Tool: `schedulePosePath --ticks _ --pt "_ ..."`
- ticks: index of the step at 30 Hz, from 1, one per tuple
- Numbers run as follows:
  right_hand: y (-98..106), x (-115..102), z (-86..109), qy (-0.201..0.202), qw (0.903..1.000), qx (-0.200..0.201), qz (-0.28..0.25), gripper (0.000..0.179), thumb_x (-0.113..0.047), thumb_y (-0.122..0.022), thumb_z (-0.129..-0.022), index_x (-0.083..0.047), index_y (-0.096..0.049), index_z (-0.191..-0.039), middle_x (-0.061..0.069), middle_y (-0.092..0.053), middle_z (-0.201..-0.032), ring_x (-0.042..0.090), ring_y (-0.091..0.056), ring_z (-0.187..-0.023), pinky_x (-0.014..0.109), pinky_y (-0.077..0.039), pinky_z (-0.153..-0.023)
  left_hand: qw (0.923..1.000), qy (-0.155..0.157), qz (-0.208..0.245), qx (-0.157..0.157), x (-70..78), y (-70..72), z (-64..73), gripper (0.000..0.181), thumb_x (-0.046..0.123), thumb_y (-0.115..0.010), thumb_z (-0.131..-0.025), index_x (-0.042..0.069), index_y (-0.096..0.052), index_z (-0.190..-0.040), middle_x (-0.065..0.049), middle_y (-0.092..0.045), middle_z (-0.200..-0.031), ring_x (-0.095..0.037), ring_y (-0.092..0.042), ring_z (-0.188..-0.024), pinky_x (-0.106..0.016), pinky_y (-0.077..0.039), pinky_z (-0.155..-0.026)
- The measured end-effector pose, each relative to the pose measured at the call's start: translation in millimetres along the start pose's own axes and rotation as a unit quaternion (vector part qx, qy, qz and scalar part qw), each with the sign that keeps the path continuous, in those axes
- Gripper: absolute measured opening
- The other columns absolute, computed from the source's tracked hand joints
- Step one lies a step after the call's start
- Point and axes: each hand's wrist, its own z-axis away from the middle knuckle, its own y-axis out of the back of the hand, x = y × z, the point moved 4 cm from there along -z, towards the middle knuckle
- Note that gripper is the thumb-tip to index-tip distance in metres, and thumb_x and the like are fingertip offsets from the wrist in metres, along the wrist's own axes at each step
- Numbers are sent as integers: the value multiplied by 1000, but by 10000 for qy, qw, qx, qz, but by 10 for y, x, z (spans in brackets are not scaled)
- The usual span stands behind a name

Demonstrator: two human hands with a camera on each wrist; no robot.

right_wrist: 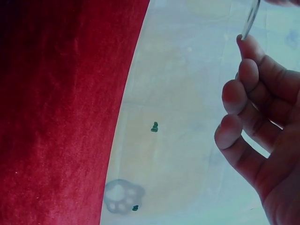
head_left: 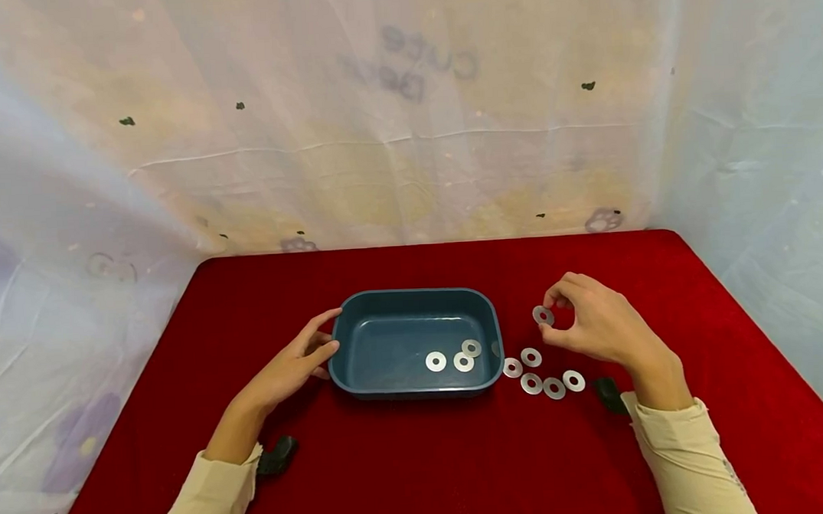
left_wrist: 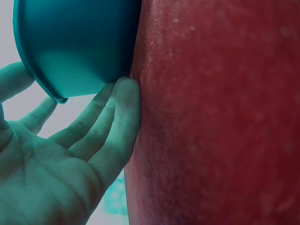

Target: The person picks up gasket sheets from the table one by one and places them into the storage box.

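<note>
A blue-grey rectangular plastic tub (head_left: 389,365) sits on the red cloth, with several flat metal washers inside it toward its right; two of these (head_left: 471,349) overlap. My left hand (head_left: 295,369) rests against the tub's left end. In the left wrist view, its fingers (left_wrist: 124,105) lie fairly straight along the tub's outer wall (left_wrist: 79,51). Right of the tub, my right hand (head_left: 597,322) pinches one washer (head_left: 536,310) at its edges between thumb and forefinger. The right wrist view shows that washer (right_wrist: 251,19) edge-on at the top; the thumb is mostly out of frame there.
Several loose washers (head_left: 531,384) lie on the cloth between the tub and my right forearm, one right beside the tub's wall. Red cloth (head_left: 407,472) covers the table. Pale printed sheets (head_left: 408,173) hang behind it and at both sides.
</note>
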Motion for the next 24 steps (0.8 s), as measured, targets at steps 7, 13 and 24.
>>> schedulePosePath --ticks 7,13,24 --pt "27 -38 -4 27 10000 20 84 18 -29 -75 -79 -19 -65 -90 -2 -59 -91 13 -54 -85 38 -52 -75 10000 -41 77 -29 -7 0 -13 61 41 -47 -105 35 -18 -158 -21 -45 -142 -35 -51 -125 -35 -54 -88" --pt "73 -68 -12 -5 10000 53 82 19 -29 -74 -79 -18 -65 -90 -2 -60 -92 15 -55 -86 39 -52 -76 10000 -53 78 -18 -11 17 -34 60 42 -47 -105 37 -18 -157 -21 -44 -143 -35 -51 -125 -35 -54 -88" --pt "65 -133 -57 -14 10000 76 -43 18 -29 -75 -79 -18 -66 -91 -3 -60 -93 14 -55 -87 39 -52 -76 9999 -19 88 -48 -22 -1 -21 60 42 -46 -105 37 -18 -158 -20 -45 -143 -35 -51 -126 -36 -54 -89"
